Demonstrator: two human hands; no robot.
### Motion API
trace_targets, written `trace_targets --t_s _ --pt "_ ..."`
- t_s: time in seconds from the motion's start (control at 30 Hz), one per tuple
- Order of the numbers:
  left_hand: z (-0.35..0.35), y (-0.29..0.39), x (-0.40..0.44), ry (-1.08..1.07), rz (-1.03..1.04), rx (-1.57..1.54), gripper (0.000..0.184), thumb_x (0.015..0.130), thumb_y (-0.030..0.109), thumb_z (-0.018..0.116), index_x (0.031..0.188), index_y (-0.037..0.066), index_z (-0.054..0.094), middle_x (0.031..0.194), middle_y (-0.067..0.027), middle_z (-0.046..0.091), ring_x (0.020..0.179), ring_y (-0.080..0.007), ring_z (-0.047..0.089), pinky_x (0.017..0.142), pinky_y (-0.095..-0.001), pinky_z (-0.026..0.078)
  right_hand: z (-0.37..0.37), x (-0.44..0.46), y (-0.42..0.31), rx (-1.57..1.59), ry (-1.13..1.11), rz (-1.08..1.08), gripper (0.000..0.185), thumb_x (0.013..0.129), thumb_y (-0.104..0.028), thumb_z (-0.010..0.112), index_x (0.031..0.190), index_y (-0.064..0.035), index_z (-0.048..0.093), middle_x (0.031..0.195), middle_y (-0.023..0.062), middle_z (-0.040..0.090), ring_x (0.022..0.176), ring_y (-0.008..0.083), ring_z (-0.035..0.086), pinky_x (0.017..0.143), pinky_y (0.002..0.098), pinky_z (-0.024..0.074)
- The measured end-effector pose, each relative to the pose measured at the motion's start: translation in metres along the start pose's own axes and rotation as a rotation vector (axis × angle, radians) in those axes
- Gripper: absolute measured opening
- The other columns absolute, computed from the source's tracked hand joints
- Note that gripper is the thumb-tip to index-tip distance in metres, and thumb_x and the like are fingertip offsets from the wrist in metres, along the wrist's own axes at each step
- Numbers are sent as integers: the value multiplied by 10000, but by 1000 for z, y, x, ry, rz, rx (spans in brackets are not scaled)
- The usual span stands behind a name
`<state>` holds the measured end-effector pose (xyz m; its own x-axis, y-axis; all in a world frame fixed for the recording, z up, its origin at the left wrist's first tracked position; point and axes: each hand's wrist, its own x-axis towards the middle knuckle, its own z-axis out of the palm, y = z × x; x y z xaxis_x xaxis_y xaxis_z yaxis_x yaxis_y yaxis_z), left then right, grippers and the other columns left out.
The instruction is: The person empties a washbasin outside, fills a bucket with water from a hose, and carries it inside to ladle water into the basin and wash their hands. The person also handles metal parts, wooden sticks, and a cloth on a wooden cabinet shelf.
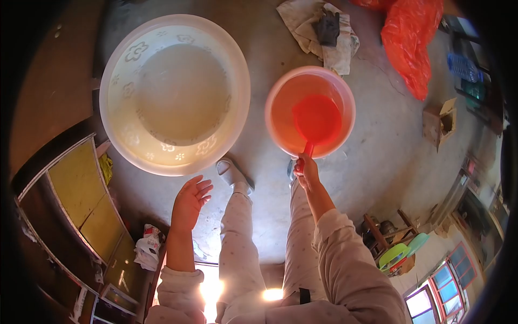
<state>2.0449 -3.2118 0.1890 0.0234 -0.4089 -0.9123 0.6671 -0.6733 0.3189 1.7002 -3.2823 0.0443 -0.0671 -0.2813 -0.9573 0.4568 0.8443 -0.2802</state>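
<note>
My right hand (306, 171) is closed around the handle of a red water ladle (317, 120). The ladle's round bowl is over or inside a pink bucket (274, 96); I cannot tell whether it touches the water there. To the left stands a large pale basin (120, 127) with flower prints on its inner wall and cloudy water in the bottom. Just below that basin's near rim, my left hand (190, 202) hovers with fingers loosely spread and nothing in it.
Beyond the bucket lie a cloth (335, 54) and a dark glove (327, 28). A red plastic bag (411, 43) hangs or lies at upper right, near a small cardboard box (440, 121). A cabinet (81, 183) stands at left, a white bag (148, 249) beside it.
</note>
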Motion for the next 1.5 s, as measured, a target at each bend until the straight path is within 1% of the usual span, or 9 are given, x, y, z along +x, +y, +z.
trace_targets --t_s 0.33,0.73,0.83,0.9,0.97,1.03,1.23,1.37,1.5 --pt "30 72 13 -152 313 -227 251 899 252 467 1034 54 541 921 -61 606 919 -197 560 766 -309 432 -2 -111 -2 -138 -76 -82 93 792 -122 519 745 -68 459 522 5 396 386 105 366 378 239 315" --pt "45 120 145 -106 -79 -368 138 866 138 476 883 22 548 841 -75 582 802 -207 564 702 -297 486 141 -262 -31 -515 -137 -190 79 785 -85 534 745 -52 475 521 21 442 385 107 394 371 250 337" --pt "52 121 157 -192 6 -496 161 865 131 471 941 7 540 842 -105 601 748 -214 578 659 -282 472 172 -255 -31 -628 -121 -263 102 782 -83 551 729 -47 473 505 15 438 375 96 395 358 228 310" --pt "34 117 183 -269 391 56 164 859 129 472 949 6 531 819 -93 591 721 -202 570 635 -264 469 195 -249 -32 -676 -104 -322 115 785 -97 563 727 -44 479 492 5 432 365 88 390 353 217 296" --pt "26 119 185 -304 412 31 144 852 121 472 931 14 526 789 -79 579 690 -187 559 602 -252 463 207 -237 -37 -791 -93 -405 121 784 -108 571 731 -44 484 497 4 433 370 87 395 356 219 300" --pt "32 140 165 -322 94 -570 104 842 107 472 887 29 525 753 -64 563 656 -169 544 559 -246 454 215 -227 -42 -867 -72 -476 139 783 -128 595 740 -40 497 509 2 436 384 81 401 361 219 305" --pt "25 150 171 -141 13 -747 124 876 162 467 826 67 529 676 -20 520 616 -132 523 510 -256 457 235 -205 -71 -1134 37 -800 197 789 -176 632 816 -10 528 638 39 528 512 117 491 480 262 409" --pt "6 145 190 -355 -27 -690 120 877 162 476 855 55 528 775 -45 551 684 -140 551 598 -295 506 252 -209 -81 -1252 50 -995 213 790 -172 635 895 -14 538 755 79 584 684 187 559 627 309 454" --pt "11 138 213 -388 38 -740 118 858 160 491 850 62 556 775 -59 551 693 -156 533 615 -299 464 251 -203 -78 -1288 -31 -1180 199 758 -120 638 882 -4 536 748 108 566 651 224 546 627 321 447"
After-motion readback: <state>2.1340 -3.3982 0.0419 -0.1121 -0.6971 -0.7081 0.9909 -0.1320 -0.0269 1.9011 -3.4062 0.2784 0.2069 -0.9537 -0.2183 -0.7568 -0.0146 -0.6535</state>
